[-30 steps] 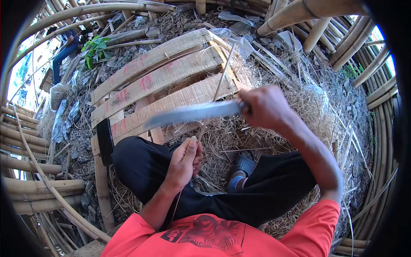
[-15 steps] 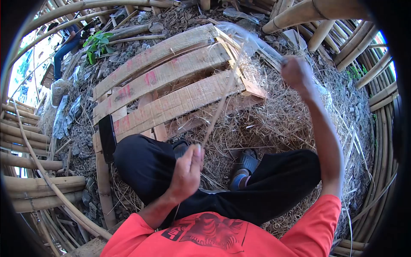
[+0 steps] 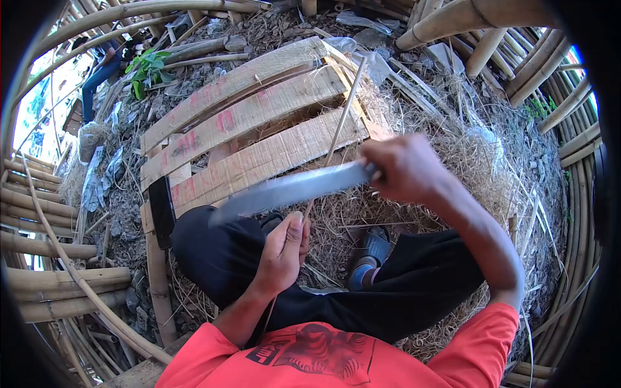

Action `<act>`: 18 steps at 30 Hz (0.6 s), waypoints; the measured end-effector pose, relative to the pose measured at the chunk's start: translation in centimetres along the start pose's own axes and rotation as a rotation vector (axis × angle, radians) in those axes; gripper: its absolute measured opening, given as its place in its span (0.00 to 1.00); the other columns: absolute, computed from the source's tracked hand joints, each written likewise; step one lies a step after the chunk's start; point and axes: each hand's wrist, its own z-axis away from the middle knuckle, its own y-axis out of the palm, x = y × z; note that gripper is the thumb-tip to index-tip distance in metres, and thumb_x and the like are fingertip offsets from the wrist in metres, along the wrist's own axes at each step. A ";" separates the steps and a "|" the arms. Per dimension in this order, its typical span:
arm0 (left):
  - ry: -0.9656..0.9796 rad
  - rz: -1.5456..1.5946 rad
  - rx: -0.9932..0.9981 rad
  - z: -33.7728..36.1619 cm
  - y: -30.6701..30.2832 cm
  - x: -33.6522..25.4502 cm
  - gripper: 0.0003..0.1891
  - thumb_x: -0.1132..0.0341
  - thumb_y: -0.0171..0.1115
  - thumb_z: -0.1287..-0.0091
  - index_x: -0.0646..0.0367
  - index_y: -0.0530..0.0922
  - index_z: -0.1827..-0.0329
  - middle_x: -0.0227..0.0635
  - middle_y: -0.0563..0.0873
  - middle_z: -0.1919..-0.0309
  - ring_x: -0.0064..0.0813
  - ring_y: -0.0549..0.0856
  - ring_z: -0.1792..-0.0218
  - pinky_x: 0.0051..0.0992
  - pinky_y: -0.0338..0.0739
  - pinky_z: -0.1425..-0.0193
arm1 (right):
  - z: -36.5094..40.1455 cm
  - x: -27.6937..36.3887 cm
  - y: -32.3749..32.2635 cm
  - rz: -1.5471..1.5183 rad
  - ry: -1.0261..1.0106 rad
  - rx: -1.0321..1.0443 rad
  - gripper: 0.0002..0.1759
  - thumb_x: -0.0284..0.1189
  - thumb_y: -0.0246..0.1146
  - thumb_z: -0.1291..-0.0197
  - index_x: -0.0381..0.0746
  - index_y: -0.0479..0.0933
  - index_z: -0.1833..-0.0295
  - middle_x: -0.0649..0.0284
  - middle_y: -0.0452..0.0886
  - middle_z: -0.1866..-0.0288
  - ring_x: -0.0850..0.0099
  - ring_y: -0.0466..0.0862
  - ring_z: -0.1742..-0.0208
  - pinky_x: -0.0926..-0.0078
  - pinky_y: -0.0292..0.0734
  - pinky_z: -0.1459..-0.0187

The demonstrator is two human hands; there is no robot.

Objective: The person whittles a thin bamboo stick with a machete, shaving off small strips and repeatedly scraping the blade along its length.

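My left hand (image 3: 279, 257) is closed around a thin bamboo stick (image 3: 345, 111), which slants up and away over the pallet's right end. Its lower end runs down behind my wrist toward my lap. My right hand (image 3: 406, 169) grips the handle of a machete (image 3: 294, 187). The long blade points left, slightly blurred, and overlaps the stick just above my left fist in this view. In front of my legs lies a slatted wooden pallet (image 3: 252, 123) with red markings.
A black phone (image 3: 161, 210) rests at the pallet's left edge. Shavings (image 3: 446, 174) cover the ground right of it. Bamboo poles (image 3: 61, 284) line both sides. Another person (image 3: 102, 71) is at the far upper left, near a green plant (image 3: 147, 68).
My right hand has swung the machete from the upper right down and left, so its blade now lies across the stick. The stick has tilted slightly; my left hand has barely moved.
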 end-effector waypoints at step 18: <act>0.068 -0.054 -0.024 0.2 -1.3 0.8 0.19 0.52 0.39 0.21 0.56 0.68 0.64 0.20 0.63 0.82 0.10 0.59 0.83 0.15 0.53 0.79 | 3.3 -16.9 0.0 -0.012 0.831 -0.449 0.13 0.34 0.59 0.41 0.34 0.80 0.67 0.57 0.80 0.81 0.66 0.79 0.78 0.66 0.72 0.71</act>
